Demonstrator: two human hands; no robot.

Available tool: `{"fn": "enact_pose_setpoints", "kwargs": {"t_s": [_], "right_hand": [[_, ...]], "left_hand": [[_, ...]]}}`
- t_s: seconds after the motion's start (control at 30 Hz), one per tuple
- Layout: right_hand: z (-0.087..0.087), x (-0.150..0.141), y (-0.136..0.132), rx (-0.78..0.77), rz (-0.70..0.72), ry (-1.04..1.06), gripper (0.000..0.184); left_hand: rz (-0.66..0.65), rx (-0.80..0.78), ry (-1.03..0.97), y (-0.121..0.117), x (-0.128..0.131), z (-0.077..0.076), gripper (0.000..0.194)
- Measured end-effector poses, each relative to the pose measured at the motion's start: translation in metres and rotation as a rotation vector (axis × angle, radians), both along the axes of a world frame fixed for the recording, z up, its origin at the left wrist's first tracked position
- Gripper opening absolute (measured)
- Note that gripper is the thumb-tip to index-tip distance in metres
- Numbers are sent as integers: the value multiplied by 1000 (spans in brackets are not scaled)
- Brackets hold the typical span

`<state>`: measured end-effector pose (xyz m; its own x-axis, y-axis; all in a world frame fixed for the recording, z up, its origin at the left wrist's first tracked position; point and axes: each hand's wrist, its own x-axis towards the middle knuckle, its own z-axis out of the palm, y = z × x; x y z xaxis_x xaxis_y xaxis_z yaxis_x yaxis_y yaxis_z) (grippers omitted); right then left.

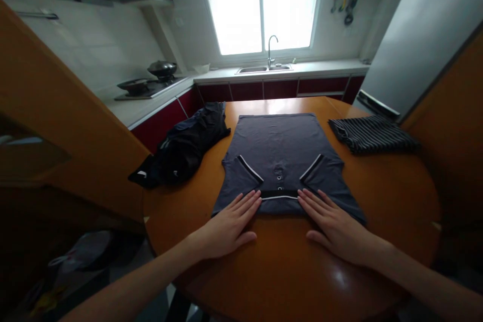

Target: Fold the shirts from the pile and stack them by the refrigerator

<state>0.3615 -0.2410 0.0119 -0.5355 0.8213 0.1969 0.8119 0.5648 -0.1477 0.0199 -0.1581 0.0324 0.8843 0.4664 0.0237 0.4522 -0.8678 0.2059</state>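
A grey polo shirt lies spread on the wooden table, its collar end towards me and its hem at the far side. Both short sleeves, edged in black and white, are folded inward over the body. My left hand lies flat, fingers stretched, with its fingertips on the shirt at the left end of the dark collar. Mirroring it, my right hand rests flat at the collar's right end, fingers extended. Neither hand grips anything. Two small buttons or snaps show on the placket between the sleeves.
On the round wooden table, a heap of dark clothes lies left of the shirt. A folded black-and-white striped garment is at the right. Behind are a counter with a sink, a stove with pans, and a fridge.
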Motion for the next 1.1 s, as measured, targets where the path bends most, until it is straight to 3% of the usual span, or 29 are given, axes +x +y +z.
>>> {"fn": "enact_pose_setpoints", "kwargs": {"t_s": [0.47,0.63,0.8,0.9,1.1], "right_hand": [[-1,-4,21,90,4,52,47],[-2,-3,27,135,36,23,43],[-2,-2,30,153,61,-19,46],[2,-4,29,132,66,-14,52],[20,-2,33,-52,21,82,55]], "left_hand": [[-40,201,7,22,24,6,46],[-60,236,21,26,22,0,50],[-50,176,-11,26,23,1,54],[-15,96,-59,26,23,6,45],[99,-133,-138,37,22,18,34]]}}
